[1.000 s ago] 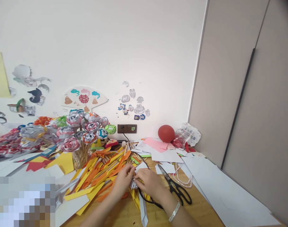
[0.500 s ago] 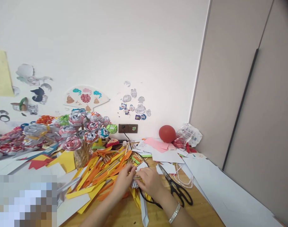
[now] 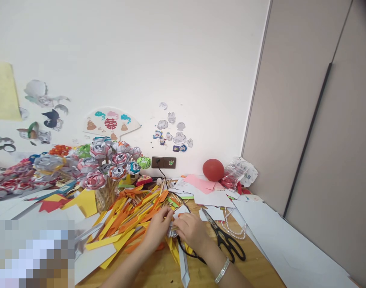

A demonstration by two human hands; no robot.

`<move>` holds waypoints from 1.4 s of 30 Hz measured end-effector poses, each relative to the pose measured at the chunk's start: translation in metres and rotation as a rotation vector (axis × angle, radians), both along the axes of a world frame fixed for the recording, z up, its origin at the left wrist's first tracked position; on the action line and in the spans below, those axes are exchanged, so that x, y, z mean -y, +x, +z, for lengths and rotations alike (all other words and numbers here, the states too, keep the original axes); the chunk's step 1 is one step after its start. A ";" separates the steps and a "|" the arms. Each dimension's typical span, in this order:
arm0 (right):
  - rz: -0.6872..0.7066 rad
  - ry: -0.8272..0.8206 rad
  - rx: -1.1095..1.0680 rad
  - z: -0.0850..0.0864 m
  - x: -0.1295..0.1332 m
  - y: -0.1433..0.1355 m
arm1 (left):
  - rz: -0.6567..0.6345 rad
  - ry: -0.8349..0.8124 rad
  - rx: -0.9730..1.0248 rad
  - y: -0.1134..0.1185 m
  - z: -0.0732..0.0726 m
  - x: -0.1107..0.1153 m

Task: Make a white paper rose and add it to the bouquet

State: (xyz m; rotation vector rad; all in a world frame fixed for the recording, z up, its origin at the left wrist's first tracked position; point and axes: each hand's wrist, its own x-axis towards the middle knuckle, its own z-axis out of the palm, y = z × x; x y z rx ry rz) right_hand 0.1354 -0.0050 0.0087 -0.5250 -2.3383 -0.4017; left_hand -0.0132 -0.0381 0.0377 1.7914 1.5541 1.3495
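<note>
My left hand (image 3: 159, 226) and my right hand (image 3: 192, 233) meet over the middle of the table, fingers pinched together. Between them is a small bunched piece of white folded paper (image 3: 171, 232), mostly hidden by the fingers. Below the hands a long folded white paper strip (image 3: 184, 267) hangs or lies toward the front edge; whether it joins the held paper is unclear. Orange and yellow folded paper strips (image 3: 118, 224) lie heaped beside my left hand. Black-handled scissors (image 3: 226, 239) rest to the right of my right hand, which has a sparkling bracelet (image 3: 222, 270) at its wrist.
Paper flowers (image 3: 94, 180) on sticks stand at the back left. A black cable (image 3: 186, 253) runs past the hands from a wall socket (image 3: 163, 162). Farther right are a red balloon (image 3: 213, 170), a bead string (image 3: 235, 233) and large white sheets (image 3: 279, 240).
The view has shifted slightly. Both hands stay in nearly the same place, and the right fingers have moved a little over the paper.
</note>
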 end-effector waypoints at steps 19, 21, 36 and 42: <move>-0.009 0.106 -0.034 -0.001 -0.002 -0.003 | -0.001 -0.001 0.020 0.000 -0.002 -0.001; -0.015 0.110 -0.035 -0.001 -0.002 -0.003 | -0.005 -0.006 0.023 -0.001 -0.002 -0.001; -0.025 0.123 -0.015 -0.002 -0.002 -0.003 | -0.007 0.006 0.020 -0.002 -0.006 -0.004; -0.027 0.157 -0.002 0.002 -0.001 -0.003 | 0.010 0.011 0.007 -0.001 -0.004 -0.002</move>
